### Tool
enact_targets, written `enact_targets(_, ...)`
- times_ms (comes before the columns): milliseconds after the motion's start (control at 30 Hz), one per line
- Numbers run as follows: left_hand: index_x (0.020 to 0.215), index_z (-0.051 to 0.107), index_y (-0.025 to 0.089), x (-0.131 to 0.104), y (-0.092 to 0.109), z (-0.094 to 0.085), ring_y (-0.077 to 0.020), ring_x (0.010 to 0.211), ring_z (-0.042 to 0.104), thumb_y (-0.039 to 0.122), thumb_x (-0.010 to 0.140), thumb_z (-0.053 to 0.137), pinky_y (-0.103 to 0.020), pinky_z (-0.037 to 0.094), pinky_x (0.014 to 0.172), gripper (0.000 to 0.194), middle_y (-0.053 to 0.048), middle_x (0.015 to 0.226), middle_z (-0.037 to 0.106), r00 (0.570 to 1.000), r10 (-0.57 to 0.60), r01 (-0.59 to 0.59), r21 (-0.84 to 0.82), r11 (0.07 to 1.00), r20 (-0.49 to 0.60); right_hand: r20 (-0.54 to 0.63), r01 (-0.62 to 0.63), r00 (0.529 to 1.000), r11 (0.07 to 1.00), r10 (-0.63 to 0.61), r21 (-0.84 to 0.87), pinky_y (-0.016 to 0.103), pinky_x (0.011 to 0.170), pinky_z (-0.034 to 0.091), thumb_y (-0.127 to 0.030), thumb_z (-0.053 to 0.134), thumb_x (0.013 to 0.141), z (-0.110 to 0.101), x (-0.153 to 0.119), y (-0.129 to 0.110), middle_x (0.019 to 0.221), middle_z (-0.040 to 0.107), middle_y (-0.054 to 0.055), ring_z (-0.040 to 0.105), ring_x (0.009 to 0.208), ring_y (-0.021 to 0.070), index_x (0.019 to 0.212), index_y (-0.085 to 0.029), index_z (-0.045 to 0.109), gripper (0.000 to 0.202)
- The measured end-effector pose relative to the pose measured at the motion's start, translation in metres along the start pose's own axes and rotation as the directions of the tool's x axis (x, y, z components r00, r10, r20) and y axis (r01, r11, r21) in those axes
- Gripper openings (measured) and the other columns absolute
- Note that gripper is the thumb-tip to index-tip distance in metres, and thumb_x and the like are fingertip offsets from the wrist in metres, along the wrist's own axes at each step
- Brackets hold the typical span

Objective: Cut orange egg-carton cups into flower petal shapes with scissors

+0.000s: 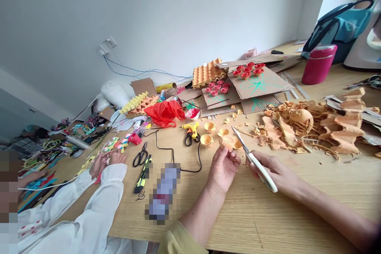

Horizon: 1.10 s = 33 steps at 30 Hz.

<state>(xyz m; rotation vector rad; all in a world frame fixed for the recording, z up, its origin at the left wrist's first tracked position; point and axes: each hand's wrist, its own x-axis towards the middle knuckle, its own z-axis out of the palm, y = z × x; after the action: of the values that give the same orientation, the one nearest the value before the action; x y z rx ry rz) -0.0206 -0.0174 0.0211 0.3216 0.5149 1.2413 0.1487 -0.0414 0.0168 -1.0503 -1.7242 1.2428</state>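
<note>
My left hand pinches a piece of orange egg carton between thumb and fingers. Just to its right, my right hand grips white-handled scissors, whose blades point up and away to the left, close to the carton piece. Several trimmed carton cups stand on the table beyond my left hand. A heap of torn carton scraps lies past my right hand, with a larger uncut carton strip at its right side.
A yellow glue gun, black scissors and a utility knife lie left of my hands. Red carton flowers sit on cardboard at the back. A pink flask stands right. A co-worker in white sleeves works at left.
</note>
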Motion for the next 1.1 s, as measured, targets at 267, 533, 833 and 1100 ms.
enact_targets(267, 0.074, 0.061, 0.014, -0.001, -0.007, 0.006, -0.0086, 0.068, 0.051, 0.030, 0.064, 0.086, -0.022, 0.044, 0.068, 0.032, 0.002, 0.071, 0.053, 0.999, 0.032, -0.031, 0.021, 0.999, -0.007, 0.044, 0.069, 0.997, 0.981, -0.062, -0.181, 0.031, 0.069, 0.049, -0.045, 0.046, 0.094, 0.004, 0.002, 0.000, 0.082, 0.065, 0.003, 0.061, 0.077, 0.0209, 0.087, -0.022, 0.056, 0.025)
enact_targets(533, 0.077, 0.062, 0.014, -0.002, -0.011, 0.004, -0.0091, 0.067, 0.048, 0.028, 0.073, 0.080, -0.023, 0.040, 0.067, 0.022, 0.001, 0.071, 0.052, 0.994, 0.106, -0.110, 0.108, 0.988, 0.042, 0.079, 0.102, 0.993, 0.974, -0.087, -0.202, 0.032, 0.071, 0.050, -0.045, 0.042, 0.097, 0.004, 0.002, 0.005, 0.081, 0.062, 0.003, 0.060, 0.075, 0.0205, 0.089, -0.022, 0.053, 0.026)
enact_targets(833, 0.072, 0.059, 0.015, -0.005, -0.012, 0.006, -0.0104, 0.068, 0.047, 0.032, 0.070, 0.081, -0.025, 0.038, 0.067, 0.028, 0.001, 0.070, 0.052, 0.991, 0.123, -0.132, 0.224, 0.966, 0.053, 0.095, 0.137, 0.988, 0.969, -0.119, -0.206, 0.032, 0.069, 0.048, -0.046, 0.040, 0.098, 0.002, 0.002, 0.003, 0.080, 0.061, 0.002, 0.058, 0.072, 0.0192, 0.089, -0.022, 0.052, 0.028)
enact_targets(1100, 0.073, 0.059, 0.015, -0.005, -0.014, 0.006, -0.0103, 0.067, 0.047, 0.034, 0.070, 0.080, -0.025, 0.040, 0.066, 0.029, 0.001, 0.070, 0.051, 0.989, 0.126, -0.141, 0.259, 0.955, 0.073, 0.063, 0.178, 0.984, 0.961, -0.169, -0.209, 0.033, 0.067, 0.049, -0.046, 0.043, 0.097, 0.002, 0.001, 0.006, 0.078, 0.062, 0.003, 0.057, 0.070, 0.0195, 0.087, -0.022, 0.053, 0.027)
